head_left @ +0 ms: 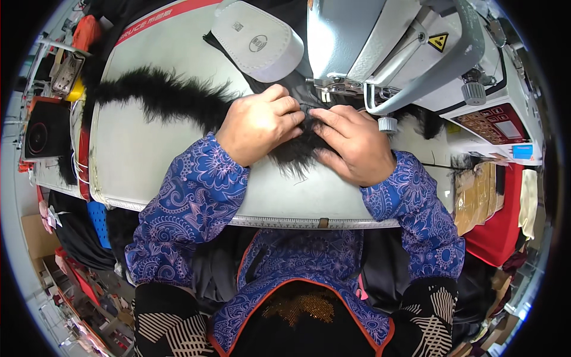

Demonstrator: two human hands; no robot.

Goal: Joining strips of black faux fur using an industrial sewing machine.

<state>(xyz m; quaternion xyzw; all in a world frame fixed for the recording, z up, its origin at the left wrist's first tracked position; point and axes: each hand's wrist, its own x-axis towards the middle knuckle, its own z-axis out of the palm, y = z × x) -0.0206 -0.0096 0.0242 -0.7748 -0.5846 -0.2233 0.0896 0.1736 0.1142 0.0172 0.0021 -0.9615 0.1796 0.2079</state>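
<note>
A long strip of black fur trim (160, 98) lies across the pale sewing machine table, its shaggy end hanging between my hands. Smooth black fabric (295, 83) runs back from the fur, beside the needle area. My left hand (257, 126) is closed, fingers curled down, pinching the fur and fabric edge. Close by on the other side, my right hand (355, 143) grips the same edge, with index finger forward and thumb low against the fur. Just behind my fingertips stands the presser foot (325, 95) of the grey sewing machine (386, 47). The exact finger contact is partly hidden.
A white rounded pad (259, 44) sits behind my left hand. The machine's control panel (493, 124) is at the right, above a taped brown package (476, 196) and a red item (496, 229). A measuring tape (285, 222) edges the table front. A black speaker-like box (46, 130) stands far left.
</note>
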